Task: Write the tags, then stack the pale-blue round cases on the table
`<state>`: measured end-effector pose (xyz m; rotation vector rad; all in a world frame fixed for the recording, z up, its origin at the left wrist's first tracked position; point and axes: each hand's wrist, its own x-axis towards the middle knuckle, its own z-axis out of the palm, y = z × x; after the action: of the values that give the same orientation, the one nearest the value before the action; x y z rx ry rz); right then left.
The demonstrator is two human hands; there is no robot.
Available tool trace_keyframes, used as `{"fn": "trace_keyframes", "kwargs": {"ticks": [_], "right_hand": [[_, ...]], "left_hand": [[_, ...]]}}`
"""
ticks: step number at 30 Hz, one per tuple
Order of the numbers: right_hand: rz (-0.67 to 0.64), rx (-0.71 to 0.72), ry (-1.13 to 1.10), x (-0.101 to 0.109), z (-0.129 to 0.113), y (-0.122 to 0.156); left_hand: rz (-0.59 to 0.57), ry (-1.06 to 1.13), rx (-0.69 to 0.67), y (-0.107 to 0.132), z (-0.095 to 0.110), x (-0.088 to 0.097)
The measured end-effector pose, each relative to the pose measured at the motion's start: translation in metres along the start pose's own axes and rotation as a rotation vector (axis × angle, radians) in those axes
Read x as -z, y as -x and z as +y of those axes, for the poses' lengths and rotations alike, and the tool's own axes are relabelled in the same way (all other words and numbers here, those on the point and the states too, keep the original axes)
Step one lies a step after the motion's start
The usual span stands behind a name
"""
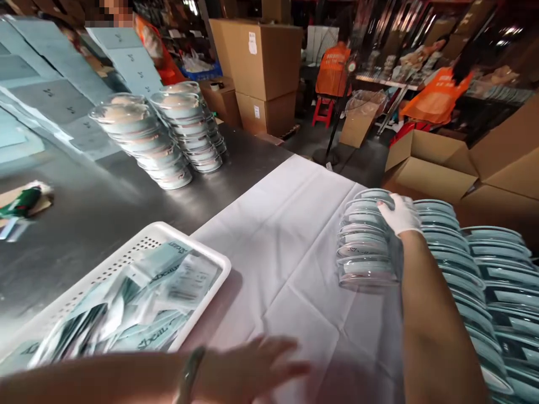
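Observation:
My right hand (pixel 403 216), in a white glove, is at the top of a short stack of clear round containers with pale blue inside (pixel 364 238). Its thumb lies over the rim of the top container (pixel 373 195), and the other fingers curl down the side, partly hidden. My left hand (pixel 252 365), blurred by motion, hovers low over the white cloth (pixel 273 252) with its fingers apart and nothing in them. Just left of it is a white perforated basket (pixel 224 268) holding pale blue printed cards and packets (pixel 155 280). A bracelet (pixel 191 373) circles my left wrist.
Taller rows of similar containers (pixel 497 269) stand at the right. Stacked clear tubs (pixel 143 134) and pale blue boxes (pixel 54 95) occupy the dark table's far left. Open cartons (pixel 438 168) lie beyond the right edge. Co-workers in orange vests (pixel 334 70) sit behind.

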<state>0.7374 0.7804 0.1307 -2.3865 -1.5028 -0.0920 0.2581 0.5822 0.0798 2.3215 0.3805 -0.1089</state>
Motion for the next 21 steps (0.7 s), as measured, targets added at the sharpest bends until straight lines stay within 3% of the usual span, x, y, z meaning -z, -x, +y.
{"fn": "trace_keyframes", "kwargs": {"ticks": [3,6,7,9,12,18,21], "right_hand": [[-0.063,0.018,-0.004,-0.025,-0.003,-0.019],[-0.012,0.068,0.055,-0.039,-0.005,-0.016],[0.003,0.067,0.076,-0.041,-0.006,-0.009],[-0.014,0.033,0.080,-0.040,-0.012,0.013],[-0.117,-0.054,0.005,-0.036,-0.029,0.076],[-0.112,-0.154,-0.094,-0.016,-0.081,0.287],[-0.101,-0.187,-0.160,-0.002,-0.099,0.385]], "left_hand": [[0.122,-0.127,-0.012,-0.120,-0.011,0.055],[0.245,-0.279,0.042,-0.225,-0.013,0.070],[0.269,-0.299,0.063,-0.245,-0.012,0.066],[0.300,-0.320,0.078,-0.256,-0.009,0.051],[0.280,-0.300,0.043,-0.210,-0.003,0.020],[0.040,-0.058,-0.016,-0.030,0.033,-0.052],[0.009,0.070,-0.032,0.044,0.056,-0.089]]}}
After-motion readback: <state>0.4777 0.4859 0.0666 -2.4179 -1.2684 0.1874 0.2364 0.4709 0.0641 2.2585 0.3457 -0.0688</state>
